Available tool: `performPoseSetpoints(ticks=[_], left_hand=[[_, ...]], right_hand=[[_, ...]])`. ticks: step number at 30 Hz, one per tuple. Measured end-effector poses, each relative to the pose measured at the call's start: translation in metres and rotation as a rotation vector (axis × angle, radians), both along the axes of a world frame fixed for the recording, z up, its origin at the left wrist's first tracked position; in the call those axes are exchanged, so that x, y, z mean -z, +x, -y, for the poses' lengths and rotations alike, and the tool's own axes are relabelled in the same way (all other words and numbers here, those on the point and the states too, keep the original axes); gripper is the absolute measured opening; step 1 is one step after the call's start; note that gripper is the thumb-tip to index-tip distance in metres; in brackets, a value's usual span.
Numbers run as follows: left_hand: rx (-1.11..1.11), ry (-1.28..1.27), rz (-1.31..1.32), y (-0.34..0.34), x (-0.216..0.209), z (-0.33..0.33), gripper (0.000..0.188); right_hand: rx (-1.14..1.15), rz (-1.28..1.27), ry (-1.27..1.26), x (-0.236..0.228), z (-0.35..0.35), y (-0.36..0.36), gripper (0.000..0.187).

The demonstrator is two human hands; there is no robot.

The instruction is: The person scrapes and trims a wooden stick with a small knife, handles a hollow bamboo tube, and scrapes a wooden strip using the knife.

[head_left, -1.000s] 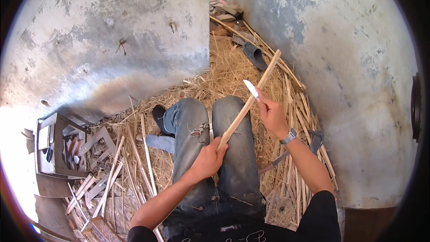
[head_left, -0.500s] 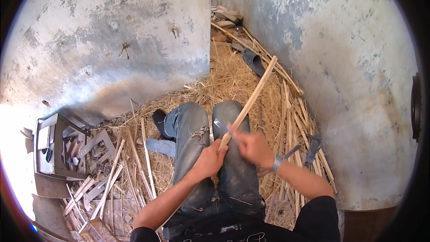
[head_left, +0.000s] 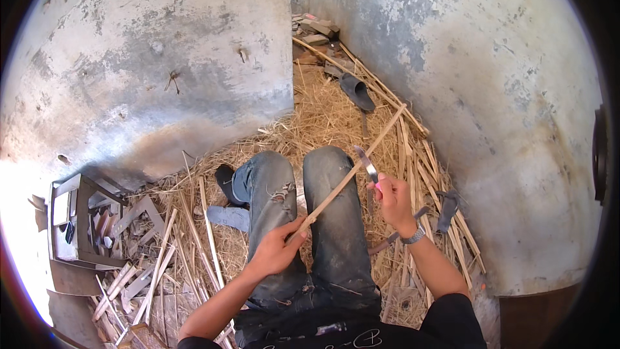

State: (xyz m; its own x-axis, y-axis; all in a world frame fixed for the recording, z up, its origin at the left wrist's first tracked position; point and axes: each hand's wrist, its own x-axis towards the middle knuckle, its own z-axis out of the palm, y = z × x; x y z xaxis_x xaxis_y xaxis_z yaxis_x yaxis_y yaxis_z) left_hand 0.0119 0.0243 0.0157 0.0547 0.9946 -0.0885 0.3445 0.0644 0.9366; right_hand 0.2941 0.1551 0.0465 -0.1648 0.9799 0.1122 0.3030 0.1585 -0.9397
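A long wooden strip slants across my knees, its far end up and to the right. My left hand is closed around its near end, above my left thigh. In my right hand is a knife with a pink handle, gripped to the right of my right knee. The knife's blade points up and left, beside or over the strip; whether it touches the wood I cannot tell. My jeans lie under the strip.
Shavings cover the floor. Long wooden strips line the right wall, with a dark slipper ahead and another slipper at right. On the left stand a wooden frame and scattered offcuts.
My right hand with the knife has moved right, away from my left hand. The strip has tilted lower to the right, and my left hand has come down and left with it.
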Motion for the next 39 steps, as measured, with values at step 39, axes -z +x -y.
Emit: performPoseSetpoints(ticks=[39], left_hand=[[-0.131, -0.018, 0.005, 0.036, 0.003, -0.035, 0.038]], right_hand=[[-0.300, 0.912, 0.418, 0.009, -0.010, -0.046, 0.071]])
